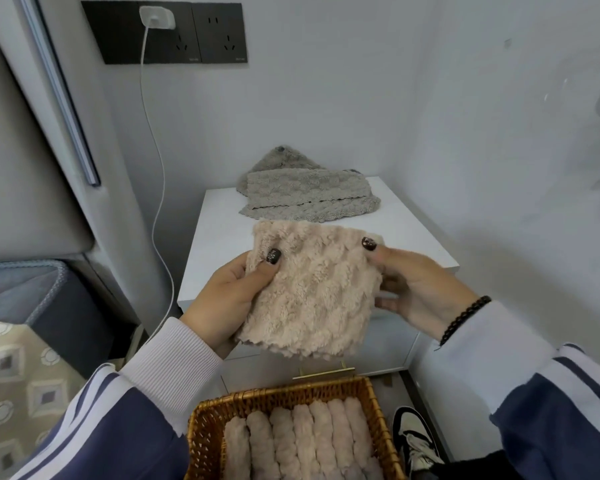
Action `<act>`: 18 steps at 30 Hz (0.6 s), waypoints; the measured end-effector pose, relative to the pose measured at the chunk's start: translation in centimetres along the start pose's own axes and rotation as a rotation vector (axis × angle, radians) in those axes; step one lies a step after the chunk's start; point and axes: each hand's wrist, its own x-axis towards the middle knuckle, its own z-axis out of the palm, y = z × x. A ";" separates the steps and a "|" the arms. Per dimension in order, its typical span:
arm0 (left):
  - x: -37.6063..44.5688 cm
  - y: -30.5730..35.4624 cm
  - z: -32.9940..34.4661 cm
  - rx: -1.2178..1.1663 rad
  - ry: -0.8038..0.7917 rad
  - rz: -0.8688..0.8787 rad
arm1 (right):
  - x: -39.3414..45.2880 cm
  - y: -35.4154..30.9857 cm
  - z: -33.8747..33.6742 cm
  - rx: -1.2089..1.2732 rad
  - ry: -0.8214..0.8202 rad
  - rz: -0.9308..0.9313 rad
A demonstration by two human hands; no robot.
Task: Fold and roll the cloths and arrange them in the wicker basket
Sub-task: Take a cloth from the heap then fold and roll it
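You hold a beige fleece cloth (309, 289) above the white nightstand (222, 216), walls close behind and right. Your left hand (229, 296) and right hand (416, 285) pinch its side edges, thumbs on top. Below, the wicker basket (215, 424), cropped by the frame, holds rolled beige cloths (302, 441); grey cloths (305, 192) lie behind.

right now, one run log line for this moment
step: folding | left hand and right hand: pinch beige cloth | wicker basket: beige rolls | nightstand: grey cloths
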 end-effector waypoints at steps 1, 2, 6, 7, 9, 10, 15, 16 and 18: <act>0.0 0.0 0.1 -0.040 0.013 0.003 | -0.1 0.4 0.7 0.067 -0.070 0.058; 0.1 0.0 0.3 -0.069 0.023 0.000 | -0.2 0.9 1.2 0.129 -0.154 0.101; 0.3 0.0 0.4 -0.056 0.027 0.008 | 0.1 1.6 2.2 0.212 -0.306 0.132; 0.4 0.1 0.2 -0.027 0.030 0.020 | 0.2 1.5 2.3 0.164 -0.272 0.129; 0.6 0.2 -0.2 0.035 0.018 0.033 | 0.3 1.1 2.2 0.090 -0.195 0.111; 0.6 0.3 -0.5 0.059 0.001 0.026 | 0.4 1.0 2.0 0.076 -0.174 0.100; 0.5 0.5 -1.6 0.145 -0.090 -0.056 | 0.4 0.4 1.2 0.105 -0.160 0.096; 0.4 0.5 -1.7 0.143 -0.091 -0.060 | 0.4 0.4 1.1 0.109 -0.164 0.094; 0.2 0.4 -2.1 0.123 -0.106 -0.053 | 0.3 0.5 1.0 0.108 -0.182 0.085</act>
